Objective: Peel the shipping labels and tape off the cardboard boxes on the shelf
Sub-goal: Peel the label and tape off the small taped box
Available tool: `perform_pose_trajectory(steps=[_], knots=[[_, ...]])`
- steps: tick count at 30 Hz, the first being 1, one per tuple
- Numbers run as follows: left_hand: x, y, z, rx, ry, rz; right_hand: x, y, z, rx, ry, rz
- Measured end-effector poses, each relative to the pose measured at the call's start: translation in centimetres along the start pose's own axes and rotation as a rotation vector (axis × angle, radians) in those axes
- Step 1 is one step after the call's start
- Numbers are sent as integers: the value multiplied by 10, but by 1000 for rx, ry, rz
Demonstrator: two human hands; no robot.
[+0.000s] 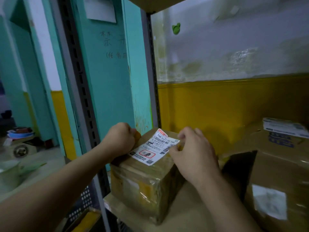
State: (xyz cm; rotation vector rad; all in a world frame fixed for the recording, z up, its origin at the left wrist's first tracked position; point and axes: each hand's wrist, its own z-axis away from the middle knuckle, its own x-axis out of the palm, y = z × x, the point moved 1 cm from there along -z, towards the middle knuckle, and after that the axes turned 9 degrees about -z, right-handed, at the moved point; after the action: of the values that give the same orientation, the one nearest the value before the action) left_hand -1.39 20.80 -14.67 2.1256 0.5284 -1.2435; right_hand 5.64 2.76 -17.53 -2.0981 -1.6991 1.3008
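Head view: the only view given; everything below read from it.
Box in hand: small brown cardboard box bound in glossy clear tape, standing at the left front corner of the tan shelf board, close beside the grey slotted metal upright.
Label: white printed shipping label with barcodes and a red stamp, lying across the box top; near part flat and stuck, far corner with the red tab seemingly raised a little, not certain.
Left hand: left hand curled like a fist over the top left edge of the box, fingertips hidden; judged to be gripping that edge to steady it.
Right hand: right hand at the label's right edge, thumb and forefinger pinched on it, other fingers loosely bent.
Done: very little, by the look of it; label mostly attached, tape unbroken all round.
Left on this box: whole label to pull free, then the tape bands on top and sides.
Left elsewhere: large brown cardboard box to the right with a white front label; blue-printed cardboard box behind it with a white top label; both apparently untouched.
Stage: early, first peel only starting.
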Motion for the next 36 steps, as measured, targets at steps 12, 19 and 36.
perform_pose_trajectory(steps=[12,19,36], knots=[[9,-7,19,45,-80,59,12,6,-2,-325,-30,-77],[12,-11,21,48,-60,53,24,5,10,-331,217,-362],[16,-5,19,51,-82,-57,13,7,4,-105,23,-247]])
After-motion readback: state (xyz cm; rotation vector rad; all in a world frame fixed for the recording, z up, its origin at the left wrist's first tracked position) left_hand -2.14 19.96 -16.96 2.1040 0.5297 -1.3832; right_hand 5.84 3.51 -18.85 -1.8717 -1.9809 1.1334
